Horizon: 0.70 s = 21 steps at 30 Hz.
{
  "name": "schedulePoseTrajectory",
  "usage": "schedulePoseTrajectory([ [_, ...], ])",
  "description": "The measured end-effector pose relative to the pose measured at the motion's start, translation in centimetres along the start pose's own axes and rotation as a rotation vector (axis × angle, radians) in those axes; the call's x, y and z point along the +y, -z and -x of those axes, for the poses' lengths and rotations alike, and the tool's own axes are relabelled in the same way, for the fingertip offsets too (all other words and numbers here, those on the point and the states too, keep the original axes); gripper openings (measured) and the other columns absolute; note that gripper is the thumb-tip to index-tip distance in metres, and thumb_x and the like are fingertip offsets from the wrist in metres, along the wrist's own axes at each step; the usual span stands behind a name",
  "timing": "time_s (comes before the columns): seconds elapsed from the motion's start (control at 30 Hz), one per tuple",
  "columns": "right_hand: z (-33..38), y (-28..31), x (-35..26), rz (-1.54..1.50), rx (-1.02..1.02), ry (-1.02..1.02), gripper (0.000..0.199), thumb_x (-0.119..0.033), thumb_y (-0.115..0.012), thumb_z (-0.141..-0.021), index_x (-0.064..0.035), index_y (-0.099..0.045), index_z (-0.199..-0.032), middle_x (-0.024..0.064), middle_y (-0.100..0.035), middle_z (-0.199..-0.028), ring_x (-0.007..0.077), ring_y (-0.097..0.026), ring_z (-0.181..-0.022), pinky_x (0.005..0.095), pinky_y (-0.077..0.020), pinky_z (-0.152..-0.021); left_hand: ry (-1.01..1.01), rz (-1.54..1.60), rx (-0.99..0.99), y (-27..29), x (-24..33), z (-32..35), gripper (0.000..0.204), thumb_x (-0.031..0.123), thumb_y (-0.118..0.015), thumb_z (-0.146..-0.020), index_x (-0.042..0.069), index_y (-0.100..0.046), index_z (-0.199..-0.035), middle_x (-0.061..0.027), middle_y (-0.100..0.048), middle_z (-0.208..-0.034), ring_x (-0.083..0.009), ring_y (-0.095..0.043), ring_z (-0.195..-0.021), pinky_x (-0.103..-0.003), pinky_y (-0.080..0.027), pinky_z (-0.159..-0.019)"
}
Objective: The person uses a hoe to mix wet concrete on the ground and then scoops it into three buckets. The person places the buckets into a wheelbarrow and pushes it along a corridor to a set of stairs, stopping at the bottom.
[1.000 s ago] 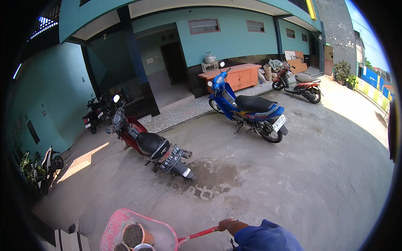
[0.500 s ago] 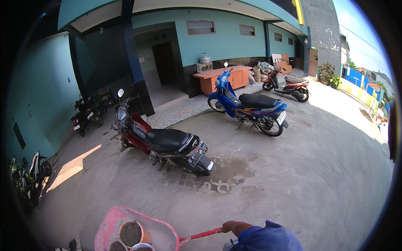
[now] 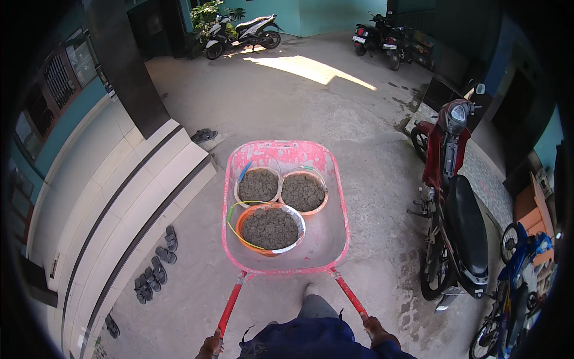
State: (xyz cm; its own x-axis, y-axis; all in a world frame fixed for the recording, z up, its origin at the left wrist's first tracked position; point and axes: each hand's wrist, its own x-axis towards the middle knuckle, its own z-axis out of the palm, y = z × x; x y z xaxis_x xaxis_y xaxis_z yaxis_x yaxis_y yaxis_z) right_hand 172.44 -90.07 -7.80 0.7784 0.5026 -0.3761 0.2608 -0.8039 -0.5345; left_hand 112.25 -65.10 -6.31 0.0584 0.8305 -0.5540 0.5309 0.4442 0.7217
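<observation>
At the near edge, the red left handle (image 3: 229, 308) and right handle (image 3: 350, 294) of a pink wheelbarrow (image 3: 327, 239) are grasped by a person's left hand (image 3: 209, 346) and right hand (image 3: 375, 330), one bar in each. Between the hands, a dark blue garment (image 3: 299, 341) is seen. Just ahead, in the wheelbarrow's tray, three buckets filled with grey, lumpy material are carried: an orange bucket (image 3: 263, 252) with a white-smeared rim is placed nearest, and behind it a left rear bucket (image 3: 237, 190) and a right rear bucket (image 3: 315, 210) are set side by side. To the left, dark sandals (image 3: 158, 270) are lined up along pale steps (image 3: 137, 197) edged with dark bands. To the right, a red motorcycle (image 3: 469, 239) with a long black seat is parked, and a blue motorcycle (image 3: 514, 287) is partly shown beside it. Farther off, the concrete ground (image 3: 371, 119) is crossed by bright sunlight (image 3: 311, 69). At the far left, a black-and-white scooter (image 3: 251, 33) is parked near a leafy plant (image 3: 206, 17); at the far right, dark motorcycles (image 3: 373, 37) are kept in shade.
</observation>
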Motion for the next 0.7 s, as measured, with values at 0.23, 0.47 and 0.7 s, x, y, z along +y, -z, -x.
schedulePoseTrajectory([
  [0.23, -15.0, -0.5, -23.4, 0.267, -0.17, -0.012, 0.09, -0.079, -0.024, -0.083, -0.0015, -0.068, -0.076, 0.0156, -0.067, -0.071, 0.0318, -0.067, -0.074, 0.0419, -0.0509, -0.071, 0.255, 0.081, 0.045, 5.4, 12.5, -13.1, 0.081, 0.08, -0.033, -0.081, 0.003, -0.061, -0.084, -0.0096, -0.06, -0.065, -0.0216, -0.06, -0.054, -0.037, -0.053, -0.055],
  [0.47, -28.0, 7.2, -39.7, 0.31, -0.106, -0.006, 0.088, -0.079, -0.026, -0.082, -0.0024, -0.068, -0.075, 0.0148, -0.067, -0.07, 0.0299, -0.067, -0.073, 0.0412, -0.0509, -0.07, 0.196, 0.181, 0.005, 5.0, 29.5, -24.5, 0.084, 0.082, -0.033, -0.078, 0.004, -0.062, -0.082, -0.0115, -0.063, -0.066, -0.0223, -0.062, -0.054, -0.036, -0.05, -0.051],
  [0.7, -34.2, 13.8, -53.5, 0.403, -0.096, -0.049, 0.088, -0.079, -0.03, -0.082, -0.0007, -0.07, -0.084, 0.0197, -0.068, -0.081, 0.0354, -0.066, -0.085, 0.0438, -0.05, -0.076, 0.215, 0.037, -0.132, 7.9, 43.4, -32.9, 0.087, 0.083, -0.033, -0.078, 0.002, -0.064, -0.082, -0.0112, -0.063, -0.068, -0.0229, -0.063, -0.059, -0.035, -0.05, -0.06],
])
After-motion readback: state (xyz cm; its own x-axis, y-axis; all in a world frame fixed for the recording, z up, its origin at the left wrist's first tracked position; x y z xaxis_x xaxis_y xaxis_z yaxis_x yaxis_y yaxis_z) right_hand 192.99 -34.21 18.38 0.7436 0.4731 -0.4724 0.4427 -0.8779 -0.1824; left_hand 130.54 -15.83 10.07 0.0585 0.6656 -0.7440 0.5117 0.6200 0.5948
